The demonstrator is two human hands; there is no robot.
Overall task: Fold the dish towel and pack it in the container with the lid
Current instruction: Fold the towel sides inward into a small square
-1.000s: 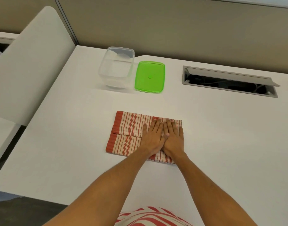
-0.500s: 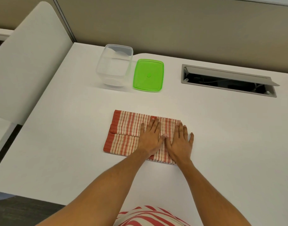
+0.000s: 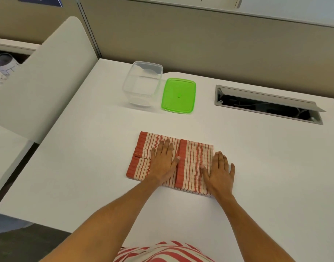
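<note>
Both hands [image 3: 163, 161] flat on towel [image 3: 192, 163]

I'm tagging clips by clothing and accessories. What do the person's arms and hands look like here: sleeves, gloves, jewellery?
Both forearms are bare up to the frame's edge, with no sleeves in view. The left hand and the right hand wear no gloves, and no rings, watch or bracelet show. At the bottom edge a red-and-white striped garment covers the person's body.
</note>
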